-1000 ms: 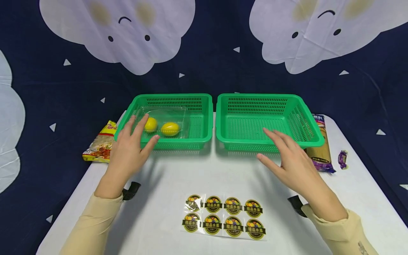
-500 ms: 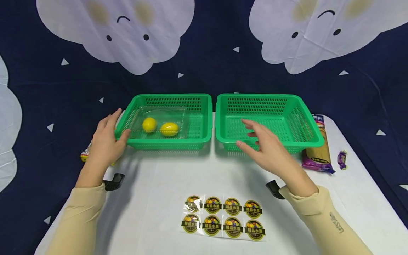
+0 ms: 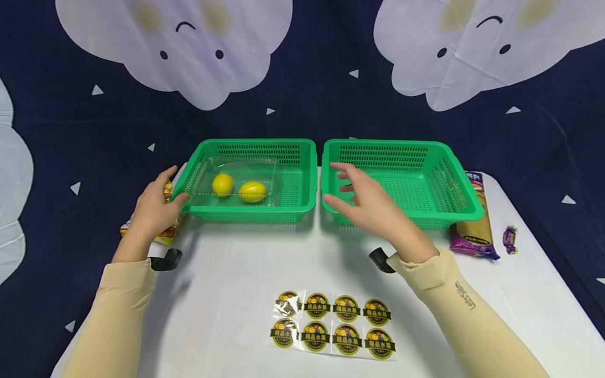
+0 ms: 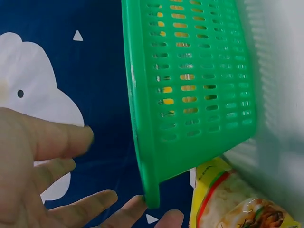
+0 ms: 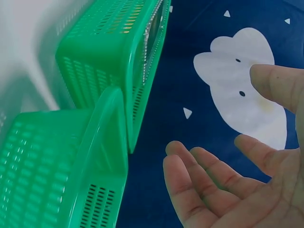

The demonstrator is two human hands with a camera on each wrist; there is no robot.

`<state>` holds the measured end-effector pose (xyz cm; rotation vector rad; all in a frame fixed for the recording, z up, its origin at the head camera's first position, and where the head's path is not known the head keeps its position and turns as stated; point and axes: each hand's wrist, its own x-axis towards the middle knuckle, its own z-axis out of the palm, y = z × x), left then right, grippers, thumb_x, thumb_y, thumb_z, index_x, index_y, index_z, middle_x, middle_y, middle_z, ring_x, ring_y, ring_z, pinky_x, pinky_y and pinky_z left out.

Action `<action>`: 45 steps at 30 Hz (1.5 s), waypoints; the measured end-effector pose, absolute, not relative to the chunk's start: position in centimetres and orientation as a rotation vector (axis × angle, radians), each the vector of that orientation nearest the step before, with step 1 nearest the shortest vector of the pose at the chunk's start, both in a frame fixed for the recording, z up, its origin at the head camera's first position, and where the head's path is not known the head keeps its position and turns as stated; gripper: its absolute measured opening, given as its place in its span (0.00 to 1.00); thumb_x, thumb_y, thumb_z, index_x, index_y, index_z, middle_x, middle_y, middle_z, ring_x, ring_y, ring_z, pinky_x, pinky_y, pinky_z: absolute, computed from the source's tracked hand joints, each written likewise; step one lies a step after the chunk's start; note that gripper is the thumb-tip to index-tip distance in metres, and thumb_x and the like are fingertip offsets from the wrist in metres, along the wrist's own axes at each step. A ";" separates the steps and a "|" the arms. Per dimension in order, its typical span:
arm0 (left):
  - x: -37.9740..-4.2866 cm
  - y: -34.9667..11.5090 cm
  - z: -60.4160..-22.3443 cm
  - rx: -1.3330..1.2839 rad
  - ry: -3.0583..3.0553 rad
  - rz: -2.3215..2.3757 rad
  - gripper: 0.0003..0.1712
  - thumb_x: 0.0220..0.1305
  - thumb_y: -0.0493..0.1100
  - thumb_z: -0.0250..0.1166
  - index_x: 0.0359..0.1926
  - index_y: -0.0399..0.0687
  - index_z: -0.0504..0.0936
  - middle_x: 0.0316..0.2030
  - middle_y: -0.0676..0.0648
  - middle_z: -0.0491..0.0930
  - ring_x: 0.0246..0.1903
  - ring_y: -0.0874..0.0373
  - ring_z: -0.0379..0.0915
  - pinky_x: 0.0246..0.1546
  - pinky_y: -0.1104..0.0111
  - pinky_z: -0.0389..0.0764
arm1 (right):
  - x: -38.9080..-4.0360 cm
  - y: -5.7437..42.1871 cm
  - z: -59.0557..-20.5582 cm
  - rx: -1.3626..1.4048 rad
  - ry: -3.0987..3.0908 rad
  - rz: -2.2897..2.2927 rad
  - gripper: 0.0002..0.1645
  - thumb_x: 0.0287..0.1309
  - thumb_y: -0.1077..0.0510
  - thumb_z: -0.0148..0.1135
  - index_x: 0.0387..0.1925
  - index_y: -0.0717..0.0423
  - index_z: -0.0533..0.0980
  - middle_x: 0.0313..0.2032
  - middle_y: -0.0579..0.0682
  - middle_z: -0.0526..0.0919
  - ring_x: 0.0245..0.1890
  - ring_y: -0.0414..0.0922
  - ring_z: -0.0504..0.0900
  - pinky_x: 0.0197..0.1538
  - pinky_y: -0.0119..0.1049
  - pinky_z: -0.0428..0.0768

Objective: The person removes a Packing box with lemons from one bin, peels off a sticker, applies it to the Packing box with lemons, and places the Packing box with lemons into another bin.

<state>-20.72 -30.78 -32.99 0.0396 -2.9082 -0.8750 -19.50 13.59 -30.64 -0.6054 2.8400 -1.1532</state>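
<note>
Where the slotted green plastic ends in a smooth lip, I have the left hand [image 3: 155, 206] spread, grasping nothing, beside the left basket [image 3: 246, 209], touching or not I can't tell; the right hand [image 3: 366, 203], fingers loosely bent, holds nothing by the near left corner of the right basket [image 3: 454, 216]. Both baskets stand along the far edge of the white table [image 3: 236, 273], before a navy cloud-print cloth [image 3: 321, 79]. In the left one, two smooth yellow lemons [image 3: 252, 191] show through a clear box [image 3: 250, 170].
</note>
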 end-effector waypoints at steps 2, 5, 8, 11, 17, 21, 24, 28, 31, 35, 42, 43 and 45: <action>-21.0 -30.9 -33.1 0.058 -2.916 -0.888 0.45 0.80 0.41 0.58 0.88 0.49 0.45 0.78 0.21 0.56 0.74 0.19 0.56 0.69 0.24 0.63 | -19.9 13.2 -30.5 -0.605 2.817 -1.166 0.45 0.75 0.42 0.66 0.84 0.42 0.57 0.73 0.56 0.72 0.67 0.56 0.82 0.65 0.53 0.84; -21.4 -31.0 -33.4 0.097 -2.926 -0.916 0.47 0.79 0.38 0.59 0.88 0.50 0.44 0.79 0.21 0.55 0.73 0.20 0.57 0.68 0.25 0.64 | -20.6 12.5 -30.4 -0.604 2.786 -1.186 0.45 0.75 0.43 0.66 0.84 0.44 0.57 0.73 0.56 0.73 0.67 0.56 0.82 0.64 0.51 0.85; -21.8 -31.1 -33.7 0.144 -2.927 -1.036 0.49 0.77 0.36 0.60 0.88 0.52 0.42 0.82 0.26 0.51 0.75 0.22 0.56 0.67 0.31 0.72 | -21.3 11.7 -30.3 -0.596 2.758 -1.185 0.45 0.75 0.43 0.65 0.84 0.45 0.57 0.73 0.57 0.73 0.67 0.56 0.82 0.65 0.51 0.84; -22.1 -31.4 -34.1 0.186 -2.904 -1.231 0.53 0.76 0.31 0.59 0.89 0.54 0.39 0.86 0.32 0.45 0.75 0.27 0.58 0.56 0.53 0.86 | -22.2 11.0 -30.2 -0.573 2.723 -1.182 0.46 0.76 0.42 0.64 0.84 0.45 0.55 0.75 0.57 0.72 0.68 0.56 0.82 0.68 0.52 0.83; -22.6 -32.0 -35.1 0.239 -2.815 -1.588 0.50 0.78 0.29 0.53 0.88 0.50 0.34 0.87 0.35 0.38 0.64 0.45 0.66 0.43 0.81 0.85 | -24.0 9.6 -29.9 -0.495 2.643 -1.183 0.45 0.76 0.40 0.62 0.84 0.42 0.54 0.75 0.56 0.72 0.71 0.54 0.80 0.69 0.54 0.81; -22.7 -32.3 -35.6 0.313 -2.812 -1.664 0.44 0.83 0.34 0.48 0.87 0.48 0.34 0.85 0.32 0.37 0.59 0.52 0.67 0.47 0.83 0.83 | -25.1 8.8 -29.9 -0.450 2.584 -1.199 0.45 0.76 0.38 0.62 0.83 0.40 0.54 0.74 0.54 0.73 0.70 0.54 0.79 0.69 0.54 0.80; -22.7 -32.1 -35.8 0.373 -2.813 -1.653 0.42 0.85 0.36 0.46 0.87 0.49 0.34 0.84 0.30 0.41 0.63 0.48 0.65 0.52 0.80 0.83 | -25.9 8.1 -29.9 -0.414 2.541 -1.222 0.45 0.76 0.37 0.62 0.83 0.40 0.54 0.74 0.54 0.73 0.68 0.54 0.80 0.70 0.54 0.78; -22.8 -31.6 -35.8 0.405 -2.795 -1.649 0.41 0.85 0.36 0.44 0.87 0.48 0.35 0.83 0.29 0.43 0.69 0.43 0.61 0.59 0.76 0.83 | -26.7 7.0 -29.9 -0.349 2.448 -1.297 0.45 0.76 0.38 0.62 0.83 0.41 0.54 0.73 0.56 0.72 0.63 0.54 0.84 0.71 0.52 0.79; -22.7 -31.4 -35.9 0.416 -2.783 -1.661 0.40 0.85 0.37 0.43 0.87 0.49 0.35 0.83 0.29 0.45 0.69 0.44 0.61 0.53 0.80 0.83 | -27.6 6.1 -30.3 -0.296 2.343 -1.391 0.45 0.77 0.42 0.63 0.83 0.44 0.52 0.68 0.57 0.74 0.60 0.53 0.85 0.69 0.48 0.82; -22.7 -31.4 -36.0 0.414 -2.766 -1.675 0.39 0.86 0.38 0.44 0.87 0.48 0.36 0.83 0.29 0.46 0.68 0.45 0.61 0.46 0.85 0.80 | -28.7 4.9 -30.9 -0.208 2.245 -1.458 0.47 0.77 0.43 0.63 0.85 0.46 0.50 0.72 0.59 0.71 0.64 0.54 0.83 0.69 0.45 0.83; -22.6 -31.6 -36.0 0.391 -2.772 -1.673 0.40 0.86 0.38 0.44 0.87 0.47 0.35 0.83 0.29 0.46 0.68 0.45 0.61 0.51 0.83 0.82 | -30.3 3.5 -31.6 -0.096 2.090 -1.539 0.48 0.79 0.45 0.61 0.86 0.47 0.46 0.83 0.62 0.56 0.73 0.61 0.76 0.75 0.50 0.78; -22.6 -31.6 -36.0 0.400 -2.775 -1.671 0.40 0.86 0.38 0.44 0.87 0.48 0.35 0.83 0.29 0.46 0.68 0.45 0.61 0.51 0.82 0.82 | -30.4 3.3 -31.6 -0.082 2.066 -1.552 0.49 0.79 0.45 0.61 0.86 0.47 0.45 0.82 0.63 0.56 0.73 0.62 0.76 0.75 0.51 0.77; -22.6 -31.6 -36.0 0.410 -2.778 -1.666 0.40 0.86 0.39 0.44 0.87 0.49 0.36 0.83 0.30 0.46 0.68 0.45 0.62 0.53 0.81 0.82 | -30.7 2.9 -31.6 -0.049 2.027 -1.574 0.49 0.79 0.45 0.61 0.86 0.47 0.45 0.81 0.65 0.58 0.73 0.63 0.75 0.76 0.51 0.77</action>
